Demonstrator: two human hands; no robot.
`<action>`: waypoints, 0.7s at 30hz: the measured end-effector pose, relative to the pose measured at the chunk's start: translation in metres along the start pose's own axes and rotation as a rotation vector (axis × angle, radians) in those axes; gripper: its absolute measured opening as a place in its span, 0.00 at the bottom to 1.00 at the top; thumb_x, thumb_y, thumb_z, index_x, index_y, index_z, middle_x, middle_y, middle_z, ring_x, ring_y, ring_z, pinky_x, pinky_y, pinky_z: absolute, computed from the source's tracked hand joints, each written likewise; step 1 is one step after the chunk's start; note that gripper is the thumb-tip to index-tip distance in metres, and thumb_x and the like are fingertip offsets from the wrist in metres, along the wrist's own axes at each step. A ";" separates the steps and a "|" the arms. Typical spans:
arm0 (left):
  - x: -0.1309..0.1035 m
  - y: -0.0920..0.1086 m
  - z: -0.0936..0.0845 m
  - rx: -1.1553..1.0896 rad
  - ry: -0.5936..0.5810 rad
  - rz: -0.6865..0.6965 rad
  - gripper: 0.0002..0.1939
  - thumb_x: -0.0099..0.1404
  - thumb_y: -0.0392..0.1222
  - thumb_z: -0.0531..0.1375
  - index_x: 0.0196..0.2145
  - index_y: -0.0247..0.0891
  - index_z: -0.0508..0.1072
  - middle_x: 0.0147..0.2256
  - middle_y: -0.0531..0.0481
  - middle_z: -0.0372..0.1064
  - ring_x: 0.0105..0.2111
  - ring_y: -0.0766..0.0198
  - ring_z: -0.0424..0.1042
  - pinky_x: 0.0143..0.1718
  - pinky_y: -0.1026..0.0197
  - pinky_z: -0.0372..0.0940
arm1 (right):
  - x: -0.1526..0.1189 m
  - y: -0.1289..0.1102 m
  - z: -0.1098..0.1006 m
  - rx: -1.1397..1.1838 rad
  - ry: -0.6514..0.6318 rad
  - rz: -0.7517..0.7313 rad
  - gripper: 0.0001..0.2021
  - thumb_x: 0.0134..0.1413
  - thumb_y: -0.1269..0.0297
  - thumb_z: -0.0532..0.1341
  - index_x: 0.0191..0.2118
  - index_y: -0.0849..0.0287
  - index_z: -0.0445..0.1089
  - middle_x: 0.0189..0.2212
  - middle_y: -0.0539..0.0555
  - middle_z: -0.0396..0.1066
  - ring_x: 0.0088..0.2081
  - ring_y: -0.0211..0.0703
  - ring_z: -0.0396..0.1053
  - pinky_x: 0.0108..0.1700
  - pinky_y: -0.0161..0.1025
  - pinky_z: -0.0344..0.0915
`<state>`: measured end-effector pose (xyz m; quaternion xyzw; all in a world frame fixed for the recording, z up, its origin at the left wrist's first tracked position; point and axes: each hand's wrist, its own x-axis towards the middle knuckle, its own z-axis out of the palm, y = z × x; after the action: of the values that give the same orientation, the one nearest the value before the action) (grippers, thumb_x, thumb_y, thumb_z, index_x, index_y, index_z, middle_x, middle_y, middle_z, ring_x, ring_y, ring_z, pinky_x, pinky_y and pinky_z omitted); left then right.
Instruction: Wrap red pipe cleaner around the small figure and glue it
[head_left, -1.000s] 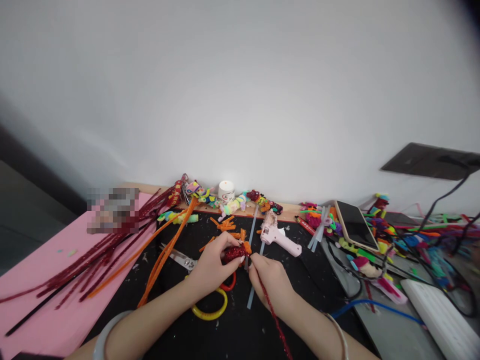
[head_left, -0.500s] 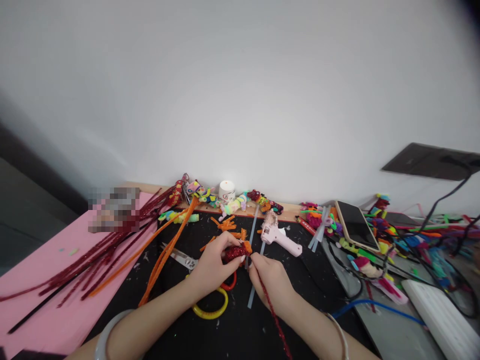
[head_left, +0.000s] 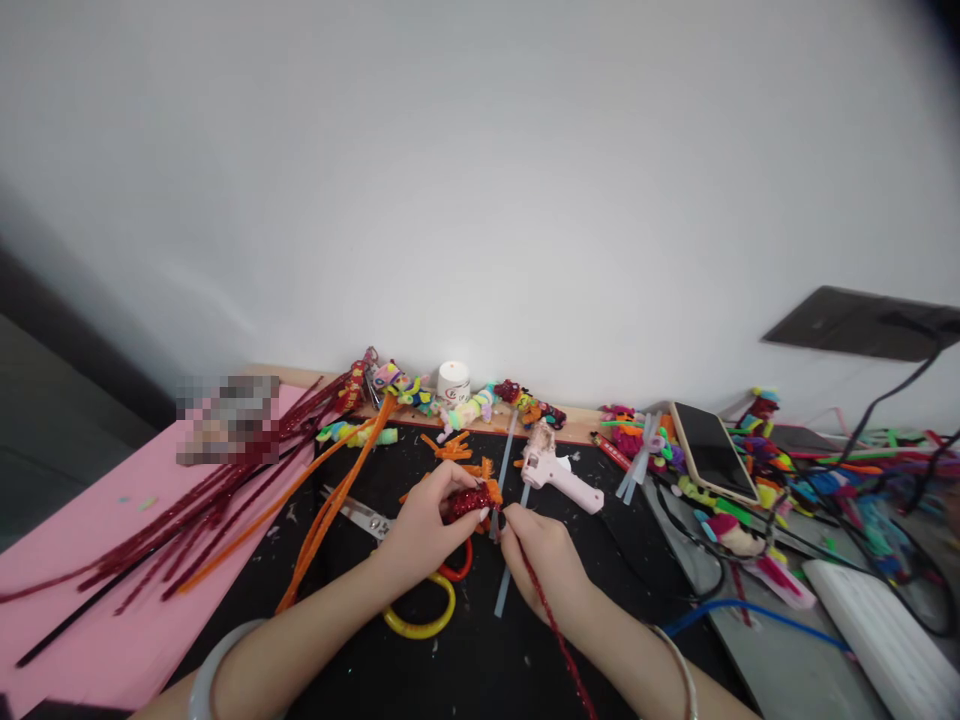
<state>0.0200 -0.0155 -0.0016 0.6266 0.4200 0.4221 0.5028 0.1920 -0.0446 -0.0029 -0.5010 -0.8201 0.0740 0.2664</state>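
Observation:
My left hand [head_left: 431, 518] is closed around a red glittery coil [head_left: 470, 502] with an orange fuzzy piece [head_left: 493, 490] at its right end. Just to the right, my right hand [head_left: 546, 555] pinches a red glittery stem [head_left: 559, 640], whose free length trails down toward the bottom edge. Scissors [head_left: 420, 615] with yellow and red handles lie below my left wrist, partly covered. A pale pink glue gun [head_left: 562, 480] rests beyond my right hand, beside clear glue sticks [head_left: 501, 590]. Orange scraps [head_left: 446, 447] lie behind my left hand.
Red stems [head_left: 217, 490] spread over a pink sheet [head_left: 67, 600] at left, with long orange stems [head_left: 330, 510] nearby. A white cup [head_left: 454, 383] stands at the back. Rightward are a phone [head_left: 714, 450], colourful stems, black cables and a white power strip [head_left: 885, 635].
The trailing end of the red stem has swung slightly to the right. My right hand has turned a little; my left hand holds the coil in nearly the same place.

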 end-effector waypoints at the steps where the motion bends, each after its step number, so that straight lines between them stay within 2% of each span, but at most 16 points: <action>1: 0.000 0.000 0.000 0.004 -0.003 0.000 0.09 0.58 0.34 0.59 0.35 0.40 0.62 0.38 0.49 0.70 0.39 0.61 0.72 0.40 0.59 0.67 | 0.000 0.000 0.000 0.001 0.001 0.002 0.11 0.55 0.75 0.48 0.24 0.58 0.58 0.18 0.46 0.57 0.18 0.34 0.57 0.22 0.32 0.51; 12: -0.001 0.000 0.000 0.013 0.004 0.003 0.09 0.58 0.35 0.59 0.35 0.39 0.62 0.37 0.48 0.70 0.39 0.59 0.73 0.41 0.57 0.68 | -0.001 0.002 0.002 0.007 -0.016 0.024 0.11 0.55 0.74 0.49 0.24 0.57 0.57 0.18 0.45 0.56 0.18 0.33 0.58 0.23 0.31 0.51; 21: 0.000 0.001 0.001 0.017 0.001 0.008 0.09 0.57 0.33 0.59 0.35 0.39 0.62 0.37 0.48 0.70 0.39 0.61 0.72 0.40 0.58 0.68 | 0.000 0.000 0.000 0.013 -0.009 0.003 0.11 0.56 0.74 0.49 0.24 0.58 0.58 0.18 0.45 0.56 0.18 0.34 0.57 0.22 0.32 0.51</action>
<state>0.0208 -0.0161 -0.0007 0.6322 0.4213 0.4208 0.4957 0.1924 -0.0440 -0.0025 -0.5001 -0.8201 0.0822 0.2657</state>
